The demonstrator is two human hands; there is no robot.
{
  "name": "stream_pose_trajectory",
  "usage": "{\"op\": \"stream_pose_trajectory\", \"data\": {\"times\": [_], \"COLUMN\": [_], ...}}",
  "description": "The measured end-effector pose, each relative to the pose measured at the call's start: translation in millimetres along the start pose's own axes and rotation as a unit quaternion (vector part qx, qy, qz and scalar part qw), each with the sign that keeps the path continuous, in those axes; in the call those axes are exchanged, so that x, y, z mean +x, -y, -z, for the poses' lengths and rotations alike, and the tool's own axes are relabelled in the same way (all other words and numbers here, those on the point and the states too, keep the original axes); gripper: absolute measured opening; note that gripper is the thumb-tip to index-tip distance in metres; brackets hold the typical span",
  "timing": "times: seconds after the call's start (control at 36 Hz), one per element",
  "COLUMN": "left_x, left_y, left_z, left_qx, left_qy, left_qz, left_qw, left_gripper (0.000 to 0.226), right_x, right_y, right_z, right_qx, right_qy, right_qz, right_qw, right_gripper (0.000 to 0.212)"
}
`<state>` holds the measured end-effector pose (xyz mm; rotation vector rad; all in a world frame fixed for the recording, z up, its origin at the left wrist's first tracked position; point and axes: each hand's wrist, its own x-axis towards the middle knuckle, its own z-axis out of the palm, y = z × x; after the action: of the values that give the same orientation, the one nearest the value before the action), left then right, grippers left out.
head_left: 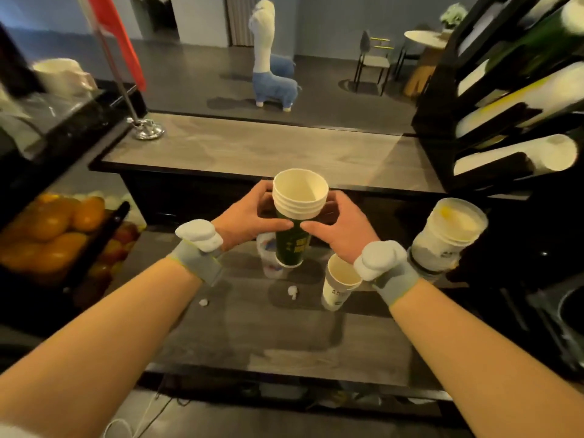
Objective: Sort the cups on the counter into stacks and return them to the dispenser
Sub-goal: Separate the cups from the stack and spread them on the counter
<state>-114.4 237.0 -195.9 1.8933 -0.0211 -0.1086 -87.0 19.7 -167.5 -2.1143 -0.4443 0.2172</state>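
Gripping green cup stack | left hand, right hand | fingers curled

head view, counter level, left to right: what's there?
oranges → left hand → green cup stack → right hand → white cup stack → cup dispenser. The small white cup under the right wrist overlaps, so it is left out.

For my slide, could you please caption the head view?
Both hands, left and right, grip a nested stack of green paper cups above the grey counter.
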Motion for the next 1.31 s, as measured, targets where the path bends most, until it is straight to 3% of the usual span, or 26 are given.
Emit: {"op": "stream_pose_trajectory", "data": {"times": [0.28,0.42,0.61,0.94,1.06,1.17,1.31], "left_x": [-43,-56,-54,-54,-54,-55,-51], "left_y": [107,144,183,207,204,186,154], "left_z": [0,-12,-22,-18,-15,-2,24], "left_qx": [0.057,0.054,0.067,0.057,0.063,0.093,0.19], "left_qy": [0.017,0.024,0.036,0.002,0.028,0.072,0.107], "left_qz": [0.085,0.11,0.15,0.16,0.17,0.171,0.185], "left_qw": [0.995,0.992,0.986,0.985,0.983,0.978,0.958], "left_gripper": [0.084,0.093,0.087,0.084,0.082,0.096,0.107], "right_x": [-14,-19,-22,-12,-11,-11,-10], "right_y": [-56,-84,-109,-118,-115,-109,-100], "right_z": [-105,-134,-164,-186,-186,-173,-144], "right_qx": [0.018,0.007,-0.006,0.026,0.001,-0.045,-0.094], "right_qy": [0.073,0.107,0.112,0.116,0.127,0.142,0.152], "right_qz": [-0.063,-0.094,-0.107,-0.142,-0.144,-0.132,-0.119], "right_qw": [0.995,0.99,0.988,0.983,0.981,0.98,0.977], "right_gripper": [0.067,0.068,0.071,0.071,0.069,0.065,0.071]}}
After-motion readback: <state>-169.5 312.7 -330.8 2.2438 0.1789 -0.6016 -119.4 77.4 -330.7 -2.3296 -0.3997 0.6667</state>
